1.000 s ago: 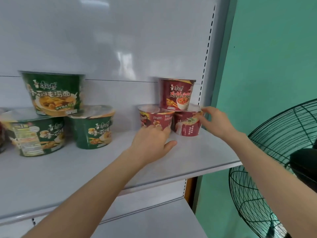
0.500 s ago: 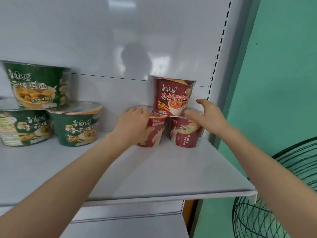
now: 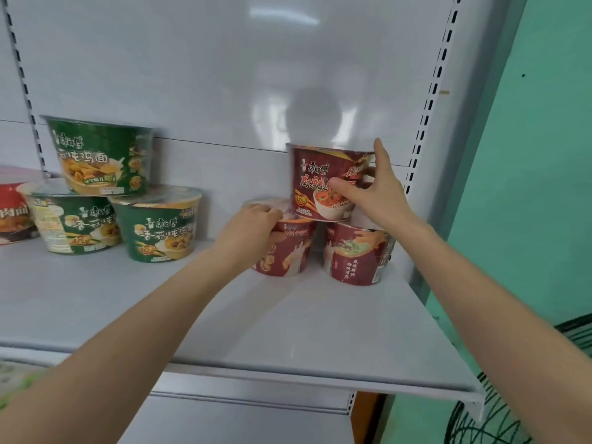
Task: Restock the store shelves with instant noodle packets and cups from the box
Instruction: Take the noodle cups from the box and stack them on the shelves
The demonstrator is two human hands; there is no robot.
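Three red noodle cups stand stacked at the right end of the white shelf (image 3: 288, 331). The top red cup (image 3: 315, 184) rests on a lower left red cup (image 3: 288, 251) and a lower right red cup (image 3: 355, 254). My left hand (image 3: 250, 232) curls over the rim and side of the lower left cup. My right hand (image 3: 374, 193) grips the top cup, thumb across its front and fingers around its right side.
Three green noodle cups (image 3: 160, 225) are stacked at the shelf's left, with another red cup (image 3: 12, 209) at the far left edge. The slotted shelf upright (image 3: 429, 100) and a teal wall (image 3: 528, 155) bound the right. A black fan grille (image 3: 480, 418) sits at the lower right.
My right hand has risen from the lower right cup to grip the top cup. My left hand stays on the lower left cup. The view has moved closer.
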